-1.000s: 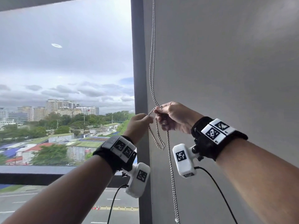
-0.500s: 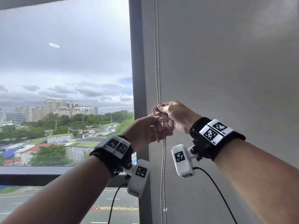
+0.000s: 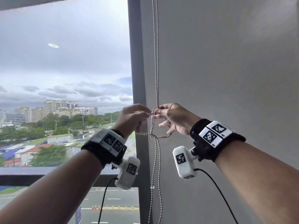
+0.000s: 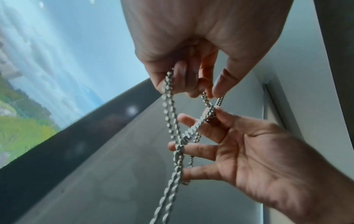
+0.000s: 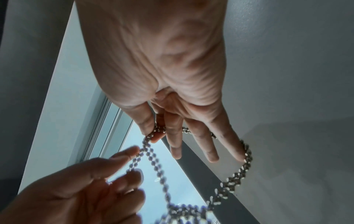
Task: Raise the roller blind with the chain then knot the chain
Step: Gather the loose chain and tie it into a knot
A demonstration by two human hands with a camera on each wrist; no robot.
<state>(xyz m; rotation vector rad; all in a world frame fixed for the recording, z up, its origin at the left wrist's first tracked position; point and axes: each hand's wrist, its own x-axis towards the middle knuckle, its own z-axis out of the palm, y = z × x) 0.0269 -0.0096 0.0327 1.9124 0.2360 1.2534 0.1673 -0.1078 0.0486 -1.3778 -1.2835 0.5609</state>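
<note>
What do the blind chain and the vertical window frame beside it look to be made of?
The chain looks like metal ball chain: small silvery beads with bright glints, though plated plastic cannot be ruled out. The window frame looks like dark grey coated metal, smooth and matte with straight edges; its true material is not certain.

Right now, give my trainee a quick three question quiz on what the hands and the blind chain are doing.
1. True or false: the bead chain is pulled into a tight knot.
2. Which hand spreads three fingers through the loop: A left hand, B right hand?
3. Fill in: the chain hangs against the grey ____.

Key: 1 false, an open loop hangs between the hands. 2 B. 3 wall.
</note>
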